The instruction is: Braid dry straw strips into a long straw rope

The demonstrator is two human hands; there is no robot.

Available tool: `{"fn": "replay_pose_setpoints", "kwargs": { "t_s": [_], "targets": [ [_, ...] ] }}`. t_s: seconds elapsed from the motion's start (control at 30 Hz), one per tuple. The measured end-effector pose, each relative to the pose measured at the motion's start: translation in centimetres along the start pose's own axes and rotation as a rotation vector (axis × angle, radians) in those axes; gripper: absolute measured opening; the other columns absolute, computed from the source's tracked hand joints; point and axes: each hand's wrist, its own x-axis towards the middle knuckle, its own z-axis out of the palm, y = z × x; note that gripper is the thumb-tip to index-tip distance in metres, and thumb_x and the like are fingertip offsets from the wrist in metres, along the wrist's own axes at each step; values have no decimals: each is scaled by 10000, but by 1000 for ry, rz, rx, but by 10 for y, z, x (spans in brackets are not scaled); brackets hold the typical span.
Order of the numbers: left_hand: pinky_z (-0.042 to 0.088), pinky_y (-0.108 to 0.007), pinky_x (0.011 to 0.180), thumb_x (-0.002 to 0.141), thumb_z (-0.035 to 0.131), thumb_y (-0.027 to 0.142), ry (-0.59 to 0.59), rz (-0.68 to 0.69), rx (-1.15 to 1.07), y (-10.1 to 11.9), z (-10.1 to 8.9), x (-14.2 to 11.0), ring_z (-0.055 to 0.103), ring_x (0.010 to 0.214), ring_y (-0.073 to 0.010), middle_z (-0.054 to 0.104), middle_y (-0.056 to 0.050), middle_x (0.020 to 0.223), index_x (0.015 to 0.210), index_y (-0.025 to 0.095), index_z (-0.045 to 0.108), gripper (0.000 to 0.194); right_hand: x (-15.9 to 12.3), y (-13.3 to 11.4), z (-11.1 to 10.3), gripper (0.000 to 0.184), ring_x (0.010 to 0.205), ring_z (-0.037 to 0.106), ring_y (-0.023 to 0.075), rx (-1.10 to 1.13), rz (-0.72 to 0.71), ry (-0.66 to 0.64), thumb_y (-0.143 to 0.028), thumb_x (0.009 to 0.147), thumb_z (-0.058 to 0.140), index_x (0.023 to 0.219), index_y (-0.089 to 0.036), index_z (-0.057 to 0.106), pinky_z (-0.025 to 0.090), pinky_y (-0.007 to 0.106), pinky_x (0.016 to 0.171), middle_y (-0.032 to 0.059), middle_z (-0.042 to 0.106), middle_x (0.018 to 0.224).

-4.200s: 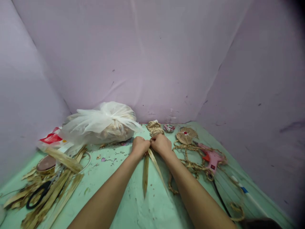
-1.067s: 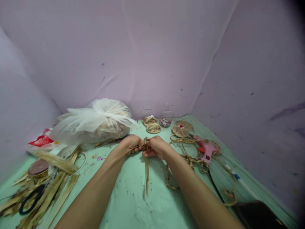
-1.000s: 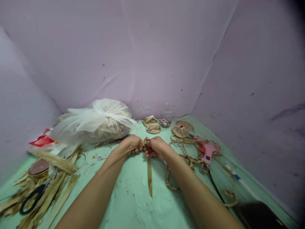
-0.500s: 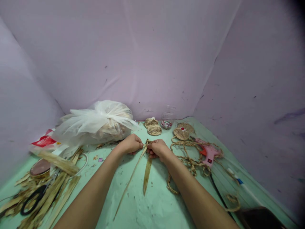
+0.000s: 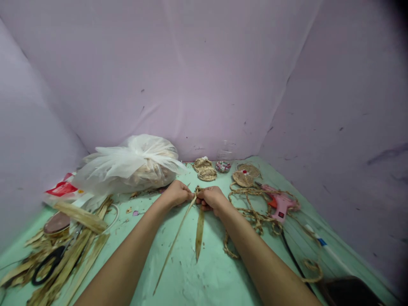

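Dried fibre strips (image 5: 199, 233) hang over the green table (image 5: 191, 284), the thin strip (image 5: 172, 247) now dangling clear of the left wrist (image 5: 163, 207) it crossed a second ago, seemingly leaving them separate for working, while the left hand (image 5: 178, 194) pinches that strip and the right hand (image 5: 212, 198) grips their bunched top (image 5: 198, 188).

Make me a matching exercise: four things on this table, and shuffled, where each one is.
Things
1. Black-handled metal scissors
2. Bulging translucent white plastic bag
3. Pink plastic glue gun
4. Long narrow tan fibre strip

Places
A. At the back, left of the woven tan discs
B. Trailing down from between the left hand and right hand
C. Among tangled brown braided cord
D. On flat dry plant strips

Pairs: 1-D, 2-A, 3-C, 4-B
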Motion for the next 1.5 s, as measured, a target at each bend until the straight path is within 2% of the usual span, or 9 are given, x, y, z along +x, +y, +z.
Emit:
{"fn": "replay_pose_setpoints", "kwargs": {
  "t_s": [0.17,0.3,0.5,0.6,0.73,0.93,1.23,1.37,1.5],
  "targets": [
    [149,-195,367,537,574,212,100,16,-27,6,7,-3,216,362,-39,283,63,359,479,111,522,128,-2,-1,1,171,270,293,43,7,-23,33,-44,611,509,461,-124,486,323,168,289,-53,384,316],
    [143,-202,360,537,540,182,41,-20,-38,2,7,-1,215,341,-45,262,69,347,495,128,501,78,-1,0,1,188,274,283,43,18,-31,66,-46,597,518,441,-134,462,349,176,303,-68,334,297],
    [210,-204,342,593,531,261,-104,-75,84,-9,-29,-10,319,315,-67,458,9,428,546,135,521,135,1,2,1,202,267,280,43,13,-41,82,-40,584,514,423,-141,446,340,177,298,-69,316,284],
    [217,-198,342,622,538,293,-110,-116,112,-7,-49,-23,336,319,-61,541,-20,513,624,135,555,159,0,2,0,202,269,286,43,2,-45,74,-44,587,522,423,-139,450,351,178,308,-67,319,289],
    [240,-203,362,630,529,271,-3,-73,167,3,-59,-37,377,338,-73,532,-14,517,676,135,581,152,-1,3,1,206,271,284,40,-6,-47,71,-48,599,530,430,-136,453,343,175,304,-61,335,303],
    [261,-205,396,603,493,228,133,38,252,12,-62,-43,359,373,-85,367,34,377,488,155,493,136,-2,1,2,198,275,301,36,-8,-36,82,-58,604,551,444,-129,459,366,169,316,-56,359,317],
    [309,-225,457,591,510,250,178,-18,372,21,-76,-61,433,430,-112,463,6,429,525,160,580,131,-3,1,2,190,265,309,42,-34,-12,101,-73,597,561,442,-131,470,376,170,311,-62,339,294],
    [335,-237,508,553,544,257,412,-110,576,29,-97,-95,494,517,-143,550,-15,518,559,180,607,99,-2,2,2,192,268,303,39,-42,-12,91,-66,602,539,439,-130,460,377,170,307,-63,343,298],
    [373,-274,552,598,517,344,646,-282,599,21,-123,-133,539,587,-185,602,-30,621,627,214,634,177,-1,4,2,190,273,304,39,-37,-19,75,-65,595,539,438,-131,453,371,166,302,-66,335,298]
  ]
}}
